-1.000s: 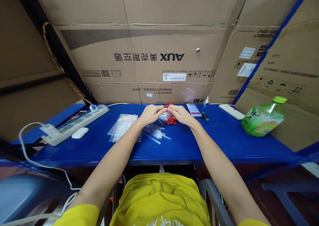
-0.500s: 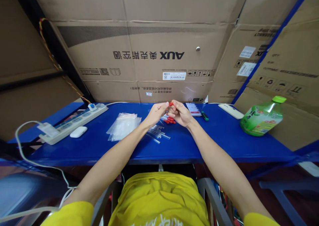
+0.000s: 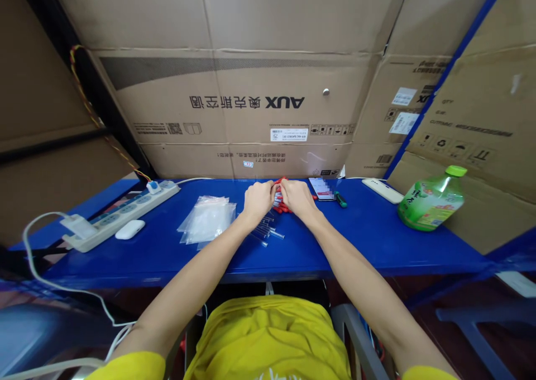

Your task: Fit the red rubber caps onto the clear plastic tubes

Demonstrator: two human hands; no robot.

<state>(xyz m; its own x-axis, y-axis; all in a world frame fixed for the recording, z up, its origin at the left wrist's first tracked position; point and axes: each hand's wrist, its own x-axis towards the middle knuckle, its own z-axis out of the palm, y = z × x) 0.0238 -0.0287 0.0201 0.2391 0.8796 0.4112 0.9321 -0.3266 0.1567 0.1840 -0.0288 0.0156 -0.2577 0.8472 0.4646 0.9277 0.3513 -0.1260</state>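
In the middle of the frame I see my left hand [image 3: 258,199] and right hand [image 3: 296,197] pressed together over the red caps [image 3: 281,205], which they mostly hide. Both hands look curled on the caps, but I cannot tell exactly what each one grips. Thin clear tubes [image 3: 268,232] lie just below on the smooth blue table [image 3: 368,240]. Soft plastic bags [image 3: 206,219] lie to the left. A green bottle [image 3: 431,201] lies tilted at the right.
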